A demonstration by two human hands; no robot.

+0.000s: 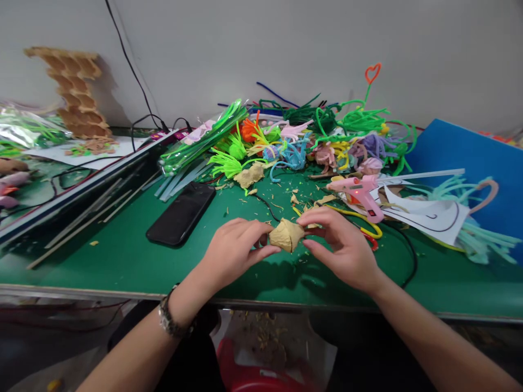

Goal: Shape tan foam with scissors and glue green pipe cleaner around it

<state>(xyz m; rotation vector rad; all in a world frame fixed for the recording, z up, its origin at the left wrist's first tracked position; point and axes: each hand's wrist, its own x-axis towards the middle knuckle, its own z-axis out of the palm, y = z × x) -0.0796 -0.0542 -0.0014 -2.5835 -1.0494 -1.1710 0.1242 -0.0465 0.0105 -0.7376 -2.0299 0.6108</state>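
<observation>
Just above the front part of the green table (122,234), a tan piece of molded paper pulp (286,235), like a cut egg-carton cup, is held between both hands. My left hand (239,247) pinches its left side between thumb and fingers. From the right, my right hand (341,245) grips its upper right edge with thumb and forefinger. A dark split runs down the front of the piece. Behind it lie tan scraps (295,198), and a pink glue gun (359,191) with a clear glue stick rests beyond my right hand.
A black phone (182,213) lies left of my hands. Colorful pipe cleaners (294,155) are heaped at the back. A blue board (453,149) and drawn paper (433,218) stand at the right. Thin sticks (85,218) and an egg-carton strip (77,92) are at the left.
</observation>
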